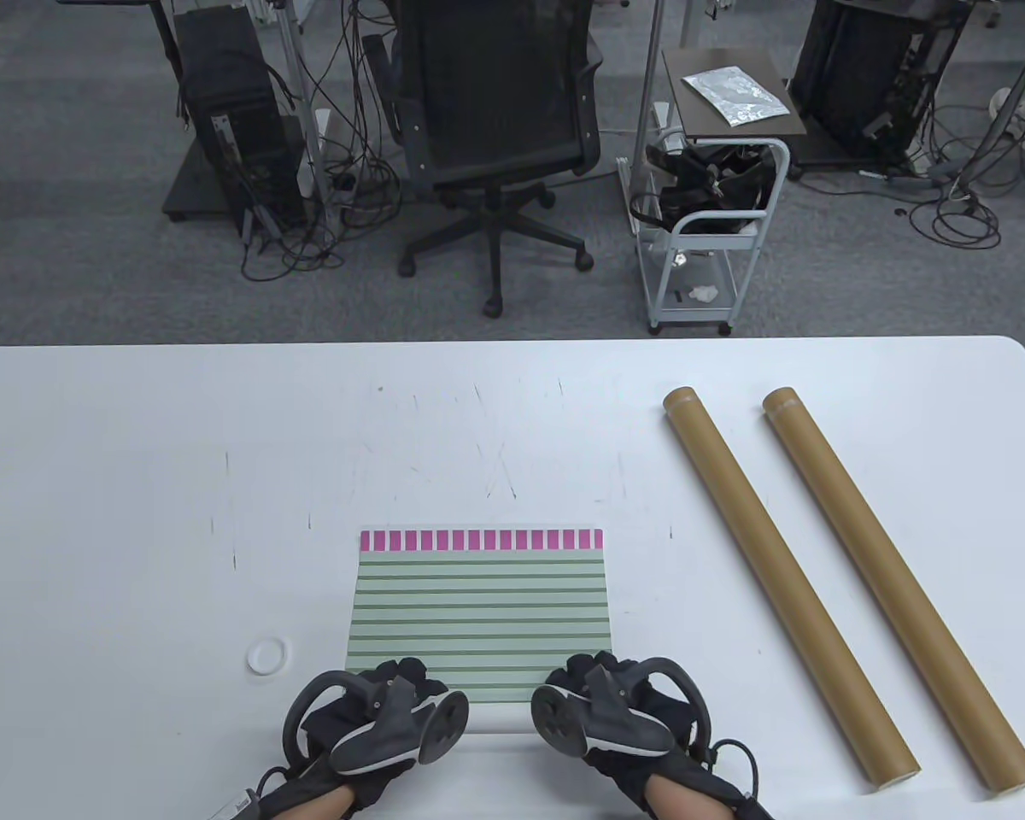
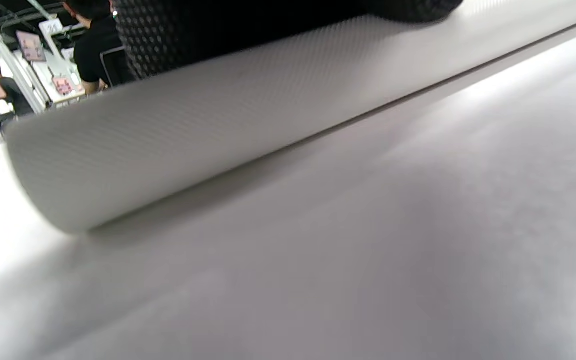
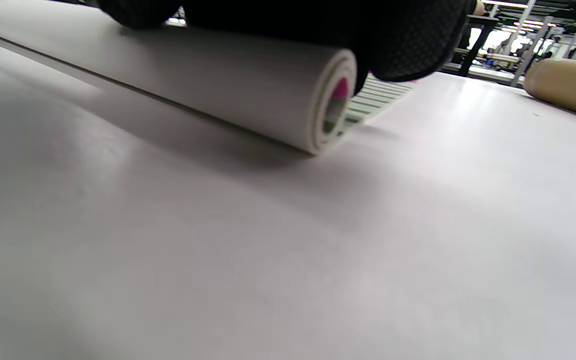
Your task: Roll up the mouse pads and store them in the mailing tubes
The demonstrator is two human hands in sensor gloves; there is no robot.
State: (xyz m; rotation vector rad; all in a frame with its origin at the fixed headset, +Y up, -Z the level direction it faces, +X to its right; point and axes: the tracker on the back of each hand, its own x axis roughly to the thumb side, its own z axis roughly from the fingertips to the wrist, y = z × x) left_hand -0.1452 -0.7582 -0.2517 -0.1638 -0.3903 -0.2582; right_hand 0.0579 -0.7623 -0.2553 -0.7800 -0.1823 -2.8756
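Note:
A mouse pad [image 1: 481, 608] with green stripes and a row of pink blocks at its far edge lies flat on the white table [image 1: 137, 470]. Its near end is rolled into a pale roll [image 1: 500, 719], white underside outward. My left hand [image 1: 403, 681] curls over the roll's left end and my right hand [image 1: 596, 672] over its right end. In the left wrist view, gloved fingers [image 2: 208, 30] lie on top of the roll [image 2: 218, 125]. The right wrist view shows the roll's open end [image 3: 335, 107] under my fingers [image 3: 408, 45]. Two brown mailing tubes [image 1: 786, 581] [image 1: 897, 589] lie to the right.
A small white cap [image 1: 265, 656] lies left of the pad, close to my left hand. The nearer end of a tube [image 3: 568, 87] shows at the right in the right wrist view. Beyond the table stand an office chair [image 1: 495, 111] and a cart [image 1: 709, 222].

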